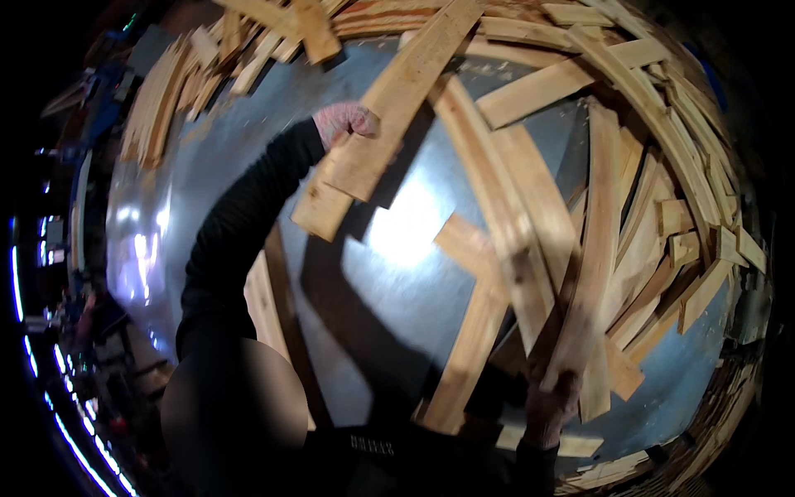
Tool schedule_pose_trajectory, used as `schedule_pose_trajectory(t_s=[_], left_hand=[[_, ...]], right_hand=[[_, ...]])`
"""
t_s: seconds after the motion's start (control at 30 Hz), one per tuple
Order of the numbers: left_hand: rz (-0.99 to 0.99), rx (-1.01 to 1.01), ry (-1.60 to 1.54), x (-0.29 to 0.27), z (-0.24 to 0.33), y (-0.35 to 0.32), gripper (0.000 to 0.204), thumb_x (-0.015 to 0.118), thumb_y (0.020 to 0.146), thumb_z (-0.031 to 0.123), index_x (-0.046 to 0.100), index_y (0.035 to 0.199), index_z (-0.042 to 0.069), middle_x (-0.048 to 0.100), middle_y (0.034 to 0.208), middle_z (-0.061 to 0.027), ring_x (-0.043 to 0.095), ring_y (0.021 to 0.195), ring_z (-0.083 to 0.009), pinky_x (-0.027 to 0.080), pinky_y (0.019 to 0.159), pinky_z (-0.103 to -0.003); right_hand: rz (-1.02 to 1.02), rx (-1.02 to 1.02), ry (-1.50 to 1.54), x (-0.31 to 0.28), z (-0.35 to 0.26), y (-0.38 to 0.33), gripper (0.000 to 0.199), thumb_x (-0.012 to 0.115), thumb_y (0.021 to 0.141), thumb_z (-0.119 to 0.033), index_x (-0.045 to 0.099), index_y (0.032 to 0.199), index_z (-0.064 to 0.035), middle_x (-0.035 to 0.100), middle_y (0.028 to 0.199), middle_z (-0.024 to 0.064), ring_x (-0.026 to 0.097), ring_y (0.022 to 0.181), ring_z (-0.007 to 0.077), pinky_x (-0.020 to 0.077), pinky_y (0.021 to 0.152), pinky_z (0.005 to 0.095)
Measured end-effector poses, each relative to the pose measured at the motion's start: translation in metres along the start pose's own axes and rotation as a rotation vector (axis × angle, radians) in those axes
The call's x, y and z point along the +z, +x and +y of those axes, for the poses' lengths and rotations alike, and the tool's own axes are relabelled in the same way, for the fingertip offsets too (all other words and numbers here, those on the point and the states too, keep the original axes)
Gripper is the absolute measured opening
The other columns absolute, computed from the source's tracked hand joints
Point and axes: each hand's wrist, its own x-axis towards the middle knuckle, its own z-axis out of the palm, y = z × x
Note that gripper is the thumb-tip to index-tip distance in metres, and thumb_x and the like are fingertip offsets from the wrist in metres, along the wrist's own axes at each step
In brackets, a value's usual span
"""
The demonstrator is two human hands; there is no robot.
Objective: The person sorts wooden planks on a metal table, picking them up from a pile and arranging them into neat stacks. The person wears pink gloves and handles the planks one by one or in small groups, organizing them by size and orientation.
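Observation:
My left hand [346, 124] reaches out over the metal table and is closed round the edge of a wooden board [406, 95]. Just under that board, a second board [320, 209] shows its end; whether the hand grips both cannot be told. Close to my body at the right, my right hand [551, 407] is closed on the near end of a long wooden board [592, 265]. This board slants away over other pieces. Shadow hides part of the right fingers. Between the hands lie another long board [497, 190] and a shorter board [468, 356].
A shiny metal table [389, 306] lies beneath everything. Loose boards [662, 273] are heaped along its right side. More strips [157, 99] stand in a row at the far left. One pale board [269, 306] lies beside my left arm.

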Motion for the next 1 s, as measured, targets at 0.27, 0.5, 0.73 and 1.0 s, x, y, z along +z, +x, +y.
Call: schedule_pose_trajectory(t_s=[0.27, 0.5, 0.73, 1.0], left_hand=[[-0.082, 0.355, -0.667, 0.165, -0.206, -0.13, 0.067, 0.07, 0.067, 0.016, 0.05, 0.126, -0.008, 0.06, 0.107, -0.023, 0.064, 0.098, -0.0365, 0.055, 0.089, -0.047], [0.685, 0.299, 0.168, 0.235, -0.305, -0.157, 0.049, 0.068, 0.084, 0.023, 0.054, 0.124, 0.0, 0.066, 0.104, -0.016, 0.065, 0.097, -0.025, 0.053, 0.082, -0.035], [0.679, 0.464, -0.105, 0.271, -0.379, -0.174, 0.039, 0.061, 0.098, 0.03, 0.053, 0.124, 0.002, 0.063, 0.11, -0.004, 0.059, 0.098, -0.0123, 0.048, 0.085, -0.025], [1.416, -0.087, 0.902, 0.238, -0.356, -0.268, 0.043, 0.067, 0.086, 0.038, 0.064, 0.113, 0.004, 0.067, 0.102, -0.0217, 0.064, 0.095, -0.04, 0.05, 0.085, -0.048]], right_hand=[[-0.063, -0.239, 0.446, 0.016, -0.026, -0.022, 0.023, 0.064, 0.094, -0.02, 0.064, 0.106, -0.0005, 0.068, 0.095, 0.0146, 0.066, 0.082, 0.0282, 0.0535, 0.071, 0.0356], [-0.815, -0.305, 0.102, 0.047, -0.078, -0.111, 0.071, 0.073, 0.083, -0.043, 0.048, 0.131, 0.0019, 0.055, 0.127, 0.0257, 0.055, 0.117, 0.0373, 0.0468, 0.095, 0.0411], [-1.031, -0.254, -0.096, 0.068, -0.105, -0.106, 0.115, 0.083, 0.073, -0.04, 0.012, 0.154, 0.0006, 0.038, 0.145, 0.0276, 0.041, 0.134, 0.0368, 0.0364, 0.11, 0.0377], [-1.121, -0.148, 0.132, 0.088, -0.073, -0.139, 0.089, 0.073, 0.077, -0.021, 0.026, 0.148, 0.0043, 0.064, 0.111, 0.0167, 0.061, 0.1, 0.0228, 0.0502, 0.09, 0.0326]])
